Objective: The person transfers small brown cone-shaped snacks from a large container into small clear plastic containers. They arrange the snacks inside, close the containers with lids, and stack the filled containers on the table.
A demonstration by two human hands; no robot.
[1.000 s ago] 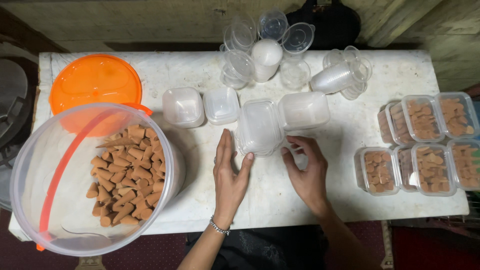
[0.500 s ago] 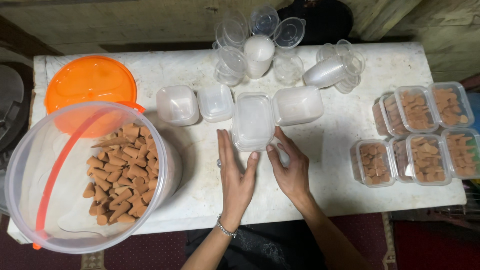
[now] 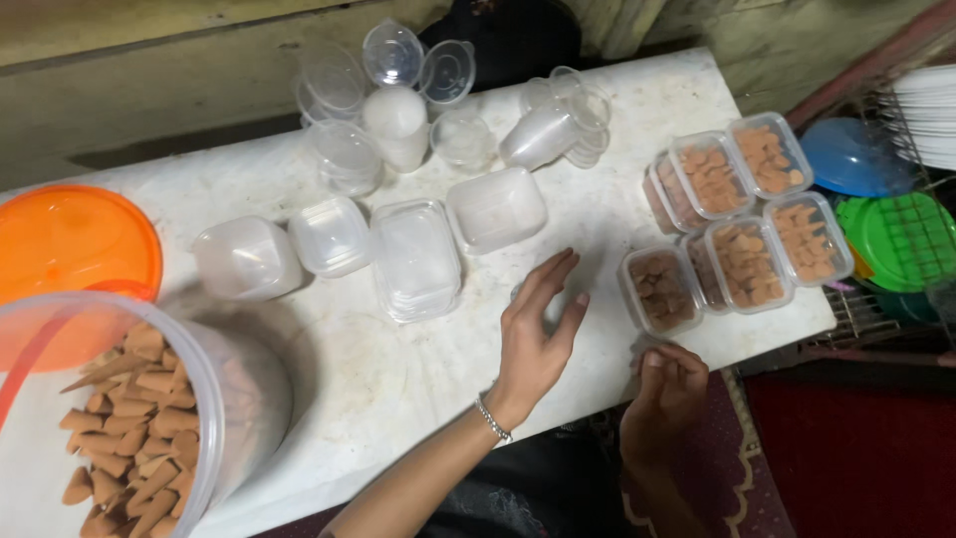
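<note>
My left hand (image 3: 538, 334), with a bracelet on the wrist, hovers flat over the white table (image 3: 418, 379), fingers spread and holding nothing. It is just right of a stack of clear rectangular boxes (image 3: 413, 259). My right hand (image 3: 667, 389) rests at the table's front edge with its fingers curled, and nothing shows in it. Just beyond it stands a small lidded box filled with brown cones (image 3: 662, 289).
More filled boxes (image 3: 747, 214) cluster at the right. Empty boxes (image 3: 495, 207) (image 3: 329, 235) (image 3: 244, 257) line the middle, with round clear cups (image 3: 398, 120) behind. At left are a large clear tub of cones (image 3: 129, 438) and an orange lid (image 3: 70, 244). Blue and green lids (image 3: 896, 234) lie on a rack.
Both hands have left the stack of clear boxes and moved right. My right hand has dropped to the table's front edge near the filled boxes. The view has swung right.
</note>
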